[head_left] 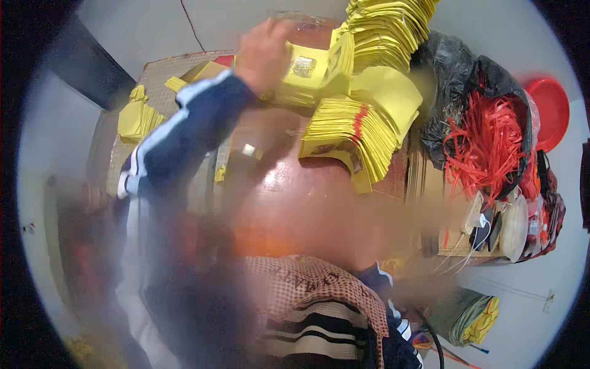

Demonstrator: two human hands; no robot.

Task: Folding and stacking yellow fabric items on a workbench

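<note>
**Yellow paper sheets on a reddish-brown table**

- Left hand: reaches far across the table, fingers curled around a yellow paper sheet with a gold foil square, gripping its left edge; the sheet is raised above the table's far side.
- Right hand: out of sight; state cannot be told.
- Fanned stack of yellow sheets: lies just right of the held sheet.
- Second stack: at the far edge.
- Table: glossy.
- Black bag of red strips: right of the stacks.
- Red dish: far right.
</note>
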